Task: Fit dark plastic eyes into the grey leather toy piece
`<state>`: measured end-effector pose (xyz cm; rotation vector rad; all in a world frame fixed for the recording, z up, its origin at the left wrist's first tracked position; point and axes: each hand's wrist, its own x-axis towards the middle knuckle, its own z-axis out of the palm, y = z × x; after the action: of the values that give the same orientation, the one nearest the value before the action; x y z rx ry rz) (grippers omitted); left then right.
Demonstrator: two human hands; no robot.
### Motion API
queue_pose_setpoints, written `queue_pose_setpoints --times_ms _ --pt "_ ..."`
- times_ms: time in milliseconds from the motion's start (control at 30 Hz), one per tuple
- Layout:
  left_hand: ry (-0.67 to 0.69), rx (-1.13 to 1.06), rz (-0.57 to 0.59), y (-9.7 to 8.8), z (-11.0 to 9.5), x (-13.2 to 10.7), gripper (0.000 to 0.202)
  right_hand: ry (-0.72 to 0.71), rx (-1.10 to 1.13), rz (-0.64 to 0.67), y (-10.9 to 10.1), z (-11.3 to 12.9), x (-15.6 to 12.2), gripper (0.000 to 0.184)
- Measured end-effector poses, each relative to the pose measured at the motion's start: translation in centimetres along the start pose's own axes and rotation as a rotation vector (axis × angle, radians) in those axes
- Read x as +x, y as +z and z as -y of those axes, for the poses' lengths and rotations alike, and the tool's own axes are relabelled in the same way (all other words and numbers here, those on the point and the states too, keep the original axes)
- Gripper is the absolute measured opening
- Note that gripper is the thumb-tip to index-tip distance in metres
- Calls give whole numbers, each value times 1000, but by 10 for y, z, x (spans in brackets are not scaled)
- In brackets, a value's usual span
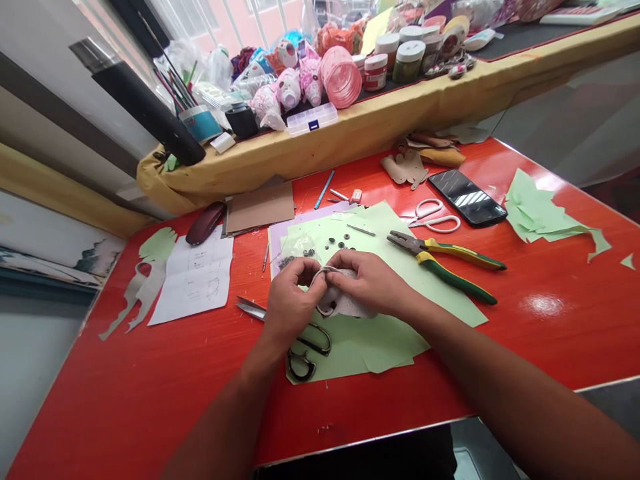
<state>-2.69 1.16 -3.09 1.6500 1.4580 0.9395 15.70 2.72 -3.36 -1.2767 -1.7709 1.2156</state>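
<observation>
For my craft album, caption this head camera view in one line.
Left hand and right hand pinch a pale fabric piece over green paper, beside pliers.

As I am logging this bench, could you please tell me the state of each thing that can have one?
Left hand: pinching the small pale fabric piece.
Right hand: pinching the same piece.
Black smartphone: face up, screen dark.
Green-and-yellow pliers: lying flat, handles spread.
Black-handled scissors: lying flat, partly under the left hand.
Clear plastic box: lid shut.

The head camera looks forward and down from the red table's (pixel 125 387) near edge, close over the left hand (pixel 287 303) and right hand (pixel 370 283), with the cluttered ledge (pixel 380 123) far.
</observation>
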Motion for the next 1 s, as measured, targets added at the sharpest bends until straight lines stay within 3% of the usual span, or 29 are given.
queue_pose_setpoints --times_ms 267,400,600,800,1000 --pt "97 288 -48 7 0 -3 1 31 -203 -51 3 2 0 7" --pt "20 227 35 4 1 0 6 43 -215 -43 2 1 0 8" --pt "205 182 111 -8 2 2 17 11 -211 -44 0 1 -1 8" --pt "243 287 101 -14 4 4 16 -4 -198 -15 2 0 -2 9" --pt "146 209 68 -12 3 2 16 -24 -182 -4 -1 1 -1 14"
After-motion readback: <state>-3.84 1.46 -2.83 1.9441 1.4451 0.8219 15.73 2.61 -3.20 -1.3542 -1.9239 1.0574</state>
